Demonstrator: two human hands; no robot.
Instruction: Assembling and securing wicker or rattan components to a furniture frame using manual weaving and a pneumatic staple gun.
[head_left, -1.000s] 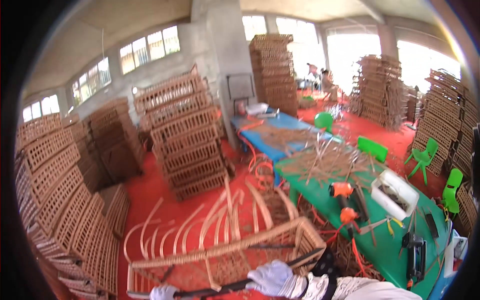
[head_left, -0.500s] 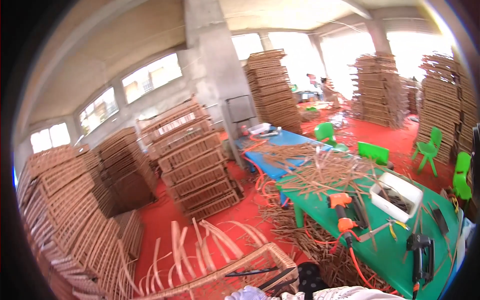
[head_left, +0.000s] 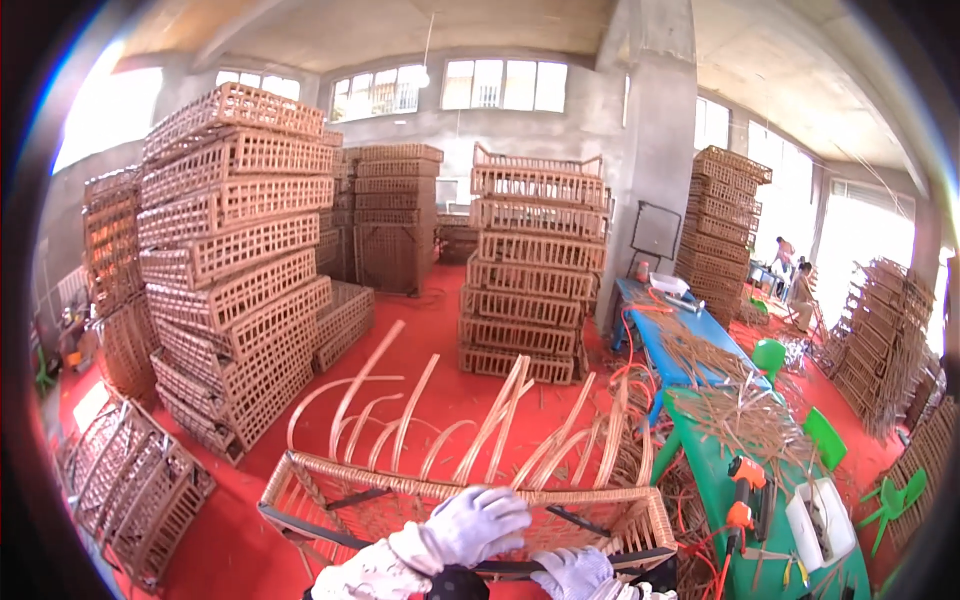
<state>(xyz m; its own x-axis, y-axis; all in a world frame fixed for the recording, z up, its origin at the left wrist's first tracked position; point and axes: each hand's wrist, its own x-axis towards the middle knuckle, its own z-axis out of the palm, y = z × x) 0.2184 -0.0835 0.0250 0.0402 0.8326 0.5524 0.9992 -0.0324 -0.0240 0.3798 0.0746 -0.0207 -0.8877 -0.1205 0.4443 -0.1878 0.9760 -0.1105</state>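
Note:
A long rectangular wicker basket [head_left: 365, 480] with a dark frame lies before me at the bottom of the view. Loose pale strips [head_left: 490, 425] stick up from its far side and curl over. White-gloved, my left hand [head_left: 478, 525] reaches across the basket's middle with fingers stretched out and nothing visible in them. My right hand [head_left: 575, 575], gloved too, is at the near dark rail, its fingers bent over it. The lower part of that hand is cut off by the picture's edge.
Tall stacks of wicker baskets [head_left: 240, 230] stand left and ahead [head_left: 535, 270]. At right, a green table [head_left: 740, 460] carries an orange-black power tool [head_left: 742, 490], a white bin [head_left: 822, 525] and loose strips. A blue table [head_left: 680, 340] adjoins it. Two people sit or stand far off.
My view has swung left and levelled. The basket shows more fully now, and both gloved hands are in sight, where earlier only part of one glove showed at the lower edge.

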